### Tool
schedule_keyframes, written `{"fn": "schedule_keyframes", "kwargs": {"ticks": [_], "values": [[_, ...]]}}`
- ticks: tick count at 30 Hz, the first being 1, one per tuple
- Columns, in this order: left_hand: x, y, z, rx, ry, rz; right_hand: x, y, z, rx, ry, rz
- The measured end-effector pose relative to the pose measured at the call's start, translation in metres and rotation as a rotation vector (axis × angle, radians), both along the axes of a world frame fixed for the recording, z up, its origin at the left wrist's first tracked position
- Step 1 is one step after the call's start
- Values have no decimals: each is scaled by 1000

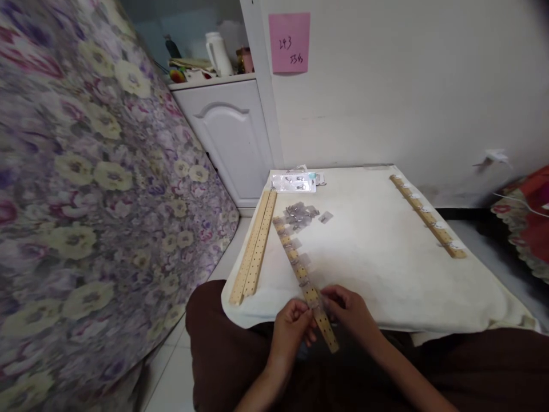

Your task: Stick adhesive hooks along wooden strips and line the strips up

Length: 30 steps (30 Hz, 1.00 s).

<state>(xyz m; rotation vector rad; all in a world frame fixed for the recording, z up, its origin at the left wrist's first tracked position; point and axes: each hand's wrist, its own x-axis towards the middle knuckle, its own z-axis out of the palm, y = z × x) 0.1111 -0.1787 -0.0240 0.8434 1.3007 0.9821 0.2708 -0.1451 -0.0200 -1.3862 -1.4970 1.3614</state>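
A light wooden strip (326, 328) with dark holes slants from the table over its front edge. Along it sit several small clear plastic pieces with metal parts, their clear tabs (305, 262) sticking out to the right. My left hand (288, 327) grips the strip's left edge near its lower end, thumb on top. Opposite it, my right hand (346, 304) is closed in a pinch at the right edge, where a clear plastic piece partly shows; the fingertips are mostly hidden. A heap of similar clear pieces (301, 213) lies beyond the strip's far end, with one loose piece (326, 217) beside it.
Two bare perforated wooden strips (257, 252) lie side by side on the left of the white-covered table (364, 240). Another strip with pieces fitted (424, 214) lies along the right edge. Clear packaging (293, 182) rests at the back left. A floral curtain (107, 171) hangs at left.
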Motion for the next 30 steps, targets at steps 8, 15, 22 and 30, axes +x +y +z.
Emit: {"fn": "schedule_keyframes", "kwargs": {"ticks": [8, 15, 22, 30], "values": [[-3, 3, -2, -25, 72, -64, 0, 8, 3, 78, -128, 6], [-4, 3, 0, -33, 150, -113, -3, 9, 1, 37, -131, 14], [-6, 2, 0, -28, 193, -141, -3, 8, 2, 18, -124, 22], [-6, 3, 2, -30, 226, -154, -1, 7, 1, -2, -81, 33]]}}
